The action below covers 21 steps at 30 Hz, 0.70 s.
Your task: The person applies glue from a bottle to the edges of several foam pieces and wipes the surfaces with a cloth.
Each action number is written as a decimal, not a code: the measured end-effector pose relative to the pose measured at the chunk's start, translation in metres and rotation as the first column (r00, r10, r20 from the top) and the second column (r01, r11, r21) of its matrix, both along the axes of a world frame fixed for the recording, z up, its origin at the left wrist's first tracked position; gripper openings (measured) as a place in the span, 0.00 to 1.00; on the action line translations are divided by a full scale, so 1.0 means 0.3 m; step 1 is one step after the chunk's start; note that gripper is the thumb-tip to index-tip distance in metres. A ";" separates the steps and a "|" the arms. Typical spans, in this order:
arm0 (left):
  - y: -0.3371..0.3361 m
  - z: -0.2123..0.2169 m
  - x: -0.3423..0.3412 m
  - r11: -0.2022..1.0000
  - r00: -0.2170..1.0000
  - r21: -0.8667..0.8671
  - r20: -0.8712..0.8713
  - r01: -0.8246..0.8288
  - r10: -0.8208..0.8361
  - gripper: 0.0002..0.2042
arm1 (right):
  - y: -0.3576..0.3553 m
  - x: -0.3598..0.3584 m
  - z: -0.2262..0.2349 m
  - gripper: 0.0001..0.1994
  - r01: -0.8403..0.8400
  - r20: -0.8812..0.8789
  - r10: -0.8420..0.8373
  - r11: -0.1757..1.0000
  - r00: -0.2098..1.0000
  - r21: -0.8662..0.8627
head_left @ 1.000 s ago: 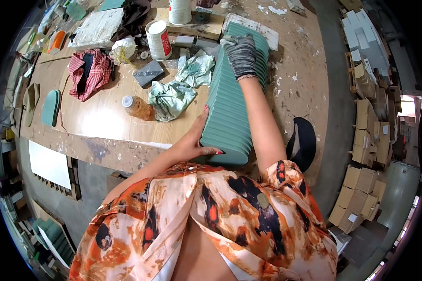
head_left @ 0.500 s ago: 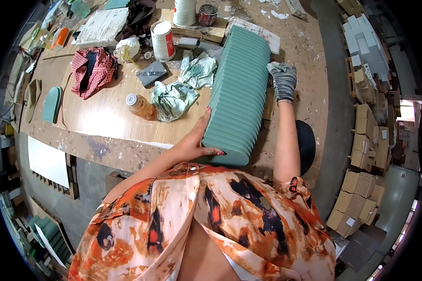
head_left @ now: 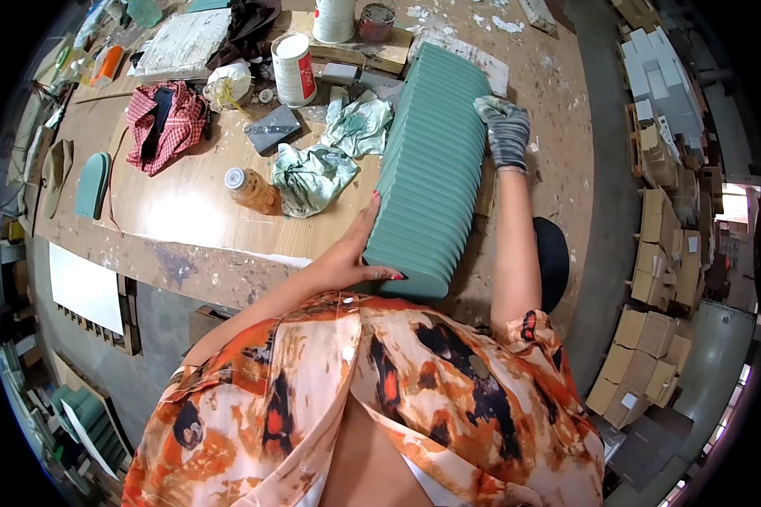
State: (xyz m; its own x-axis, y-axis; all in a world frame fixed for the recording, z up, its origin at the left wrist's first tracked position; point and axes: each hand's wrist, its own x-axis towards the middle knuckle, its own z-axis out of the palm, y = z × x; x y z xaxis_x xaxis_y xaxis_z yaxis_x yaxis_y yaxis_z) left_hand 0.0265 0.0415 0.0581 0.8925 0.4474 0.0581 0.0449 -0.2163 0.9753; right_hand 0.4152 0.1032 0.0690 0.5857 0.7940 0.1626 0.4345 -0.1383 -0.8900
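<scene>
At the workbench (head_left: 186, 245), a bare left hand (head_left: 351, 262) clasps the near end of a ribbed green panel (head_left: 431, 169), fingers wrapped round its corner. The panel's long axis runs away from the person. Farther out, the gloved right hand (head_left: 506, 131) presses flat, uncurled, against its right edge near the far end.

Both hands (head_left: 355, 253) on ribbed green panel (head_left: 431, 160)

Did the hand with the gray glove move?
Yes. The gloved right hand slid off the top of the green ribbed panel to its right edge, nearer the person.
</scene>
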 end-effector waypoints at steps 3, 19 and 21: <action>0.001 -0.009 0.003 0.999 1.000 0.033 -0.015 0.003 -0.002 0.61 | 0.059 -0.083 0.042 0.07 0.066 0.178 -0.057 0.997 0.982 -0.049; 0.001 -0.007 -0.004 1.000 1.000 0.012 -0.018 -0.008 0.008 0.61 | 0.336 -0.344 0.020 0.12 -0.032 0.592 0.051 0.999 0.804 -0.042; 0.002 -0.006 -0.008 1.000 1.000 0.013 -0.028 -0.008 0.008 0.61 | 0.288 -0.358 0.086 0.11 -0.104 0.291 0.127 0.990 0.948 -0.092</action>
